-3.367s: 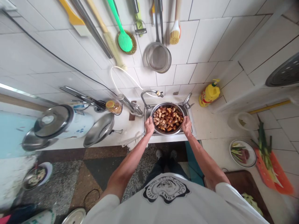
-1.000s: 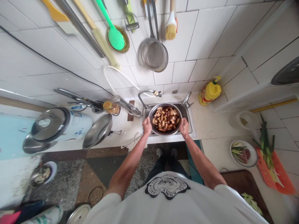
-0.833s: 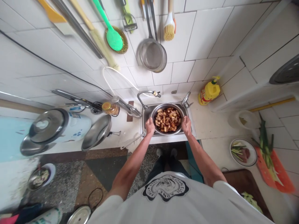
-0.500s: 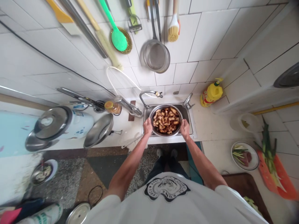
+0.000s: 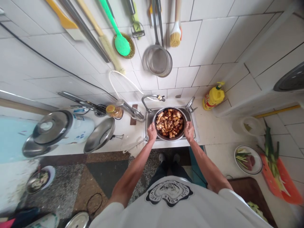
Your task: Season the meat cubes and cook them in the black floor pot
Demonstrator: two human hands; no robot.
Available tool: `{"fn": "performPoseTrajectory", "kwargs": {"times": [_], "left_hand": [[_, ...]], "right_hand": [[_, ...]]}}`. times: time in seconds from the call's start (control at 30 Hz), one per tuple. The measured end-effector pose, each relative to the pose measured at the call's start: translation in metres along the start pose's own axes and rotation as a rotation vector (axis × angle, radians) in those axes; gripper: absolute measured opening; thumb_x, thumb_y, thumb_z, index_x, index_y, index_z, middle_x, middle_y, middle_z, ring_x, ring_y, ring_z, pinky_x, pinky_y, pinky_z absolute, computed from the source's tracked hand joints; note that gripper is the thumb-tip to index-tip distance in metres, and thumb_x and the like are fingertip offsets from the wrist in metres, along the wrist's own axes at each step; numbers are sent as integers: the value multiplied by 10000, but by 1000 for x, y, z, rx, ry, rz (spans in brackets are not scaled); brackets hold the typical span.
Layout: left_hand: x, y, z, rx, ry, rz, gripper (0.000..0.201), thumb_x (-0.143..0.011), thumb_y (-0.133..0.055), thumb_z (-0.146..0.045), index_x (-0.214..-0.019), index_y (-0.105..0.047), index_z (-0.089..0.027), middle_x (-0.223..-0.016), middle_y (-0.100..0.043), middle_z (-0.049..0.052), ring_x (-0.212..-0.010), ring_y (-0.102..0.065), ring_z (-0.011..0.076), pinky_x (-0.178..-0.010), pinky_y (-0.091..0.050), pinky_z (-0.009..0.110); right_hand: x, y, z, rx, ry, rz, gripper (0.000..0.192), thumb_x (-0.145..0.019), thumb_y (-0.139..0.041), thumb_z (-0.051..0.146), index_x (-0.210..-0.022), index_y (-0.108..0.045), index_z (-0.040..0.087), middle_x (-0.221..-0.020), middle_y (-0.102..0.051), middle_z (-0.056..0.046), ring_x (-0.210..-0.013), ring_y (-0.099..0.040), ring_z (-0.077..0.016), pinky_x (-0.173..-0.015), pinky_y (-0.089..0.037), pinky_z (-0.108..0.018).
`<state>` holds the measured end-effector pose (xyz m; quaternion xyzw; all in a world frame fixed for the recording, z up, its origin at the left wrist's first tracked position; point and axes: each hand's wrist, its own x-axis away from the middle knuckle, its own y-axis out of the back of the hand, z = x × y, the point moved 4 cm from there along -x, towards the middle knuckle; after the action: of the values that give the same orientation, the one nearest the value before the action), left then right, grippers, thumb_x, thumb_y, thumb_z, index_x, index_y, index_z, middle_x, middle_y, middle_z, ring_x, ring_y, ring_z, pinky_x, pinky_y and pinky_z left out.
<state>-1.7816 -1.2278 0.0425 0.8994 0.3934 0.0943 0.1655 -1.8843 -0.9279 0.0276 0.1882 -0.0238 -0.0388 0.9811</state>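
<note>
"Hands first: where are mine?"

"Your left hand (image 5: 152, 132) is wrapped round the left edge of the metal bowl (image 5: 169, 139), and your right hand (image 5: 189, 130) grasps the opposite edge. Neither has let go since a moment ago."

"So what has changed?"

"Mostly what you carry in it. The brown chunks (image 5: 169, 123) lie in a different arrangement from half a second ago, and the bowl has shifted slightly to your right. I'd judge that you are tossing or shaking them by moving the bowl, so the mixing rests on both your grips."

"And where is the bowl now?"

"In front of you, over the sink (image 5: 149, 117). I can't tell whether its base touches anything. Just beyond it stands the curved tap (image 5: 143, 100), with the yellow bottle (image 5: 213, 98) off to your right. Farther up, the strainers (image 5: 158, 60) hang on the wall as they did."
</note>
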Motion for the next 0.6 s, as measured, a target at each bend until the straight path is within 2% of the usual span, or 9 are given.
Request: {"fn": "performPoseTrajectory", "kwargs": {"times": [0.1,0.3,0.43,0.6], "left_hand": [[0,-2,3,-3,24,6,597,-1012,-502,-784,-791,-624,-243,-738,-626,48,-794,-612,241,-829,-509,366],[4,8,-5,25,-91,-39,589,-1061,-486,-763,-779,-582,-254,-720,-572,18,-768,-586,215,-785,-490,335],[3,8,-3,10,-24,-28,612,-1036,-485,-794,-775,-597,-251,-723,-595,33,-760,-574,223,-786,-488,353],[3,13,-12,19,-55,-31,618,-1033,-481,-810,-726,-495,-273,-684,-478,1,-735,-505,208,-752,-456,338]], "right_hand": [[-2,-1,0,30,-4,10,601,-1068,-310,834,-850,-480,301,-733,-529,0,-710,-491,-225,-706,-414,-370],[1,4,9,-30,48,-6,566,-1110,-321,791,-881,-470,295,-771,-533,9,-748,-493,-215,-720,-425,-349],[3,-1,8,-21,25,16,576,-1095,-331,802,-854,-466,296,-758,-528,4,-741,-489,-218,-717,-413,-351],[5,-1,9,-35,29,8,578,-1103,-327,798,-876,-481,288,-778,-551,-1,-758,-505,-218,-723,-421,-344]]}}
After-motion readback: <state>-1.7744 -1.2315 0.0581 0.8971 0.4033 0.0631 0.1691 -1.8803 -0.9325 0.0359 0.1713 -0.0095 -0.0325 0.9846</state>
